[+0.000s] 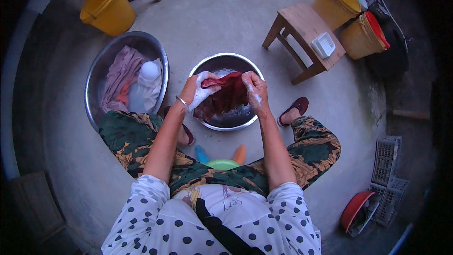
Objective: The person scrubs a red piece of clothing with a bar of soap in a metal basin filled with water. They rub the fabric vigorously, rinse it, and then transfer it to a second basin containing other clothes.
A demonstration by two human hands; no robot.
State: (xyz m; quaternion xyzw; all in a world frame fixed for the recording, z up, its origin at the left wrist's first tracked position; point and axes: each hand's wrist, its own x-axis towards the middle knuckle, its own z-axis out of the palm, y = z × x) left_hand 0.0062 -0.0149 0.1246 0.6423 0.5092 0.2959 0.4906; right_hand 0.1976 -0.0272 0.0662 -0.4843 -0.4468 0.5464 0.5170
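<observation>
Nearby, left of the hands, sits a large oval metal tub (97, 66); beyond them rightward stands a brown wooden stool (297, 23). Beneath both is a round metal basin (224, 123). Dark red cloth (231, 94) hangs between the sudsy left hand (204, 86), gripping its bunched end, and the right hand (256, 89), pinching its edge.

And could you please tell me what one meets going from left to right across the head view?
Oval metal tub, foam-covered left hand, dark red cloth, right hand, wooden stool, stacked plastic crates.
</observation>
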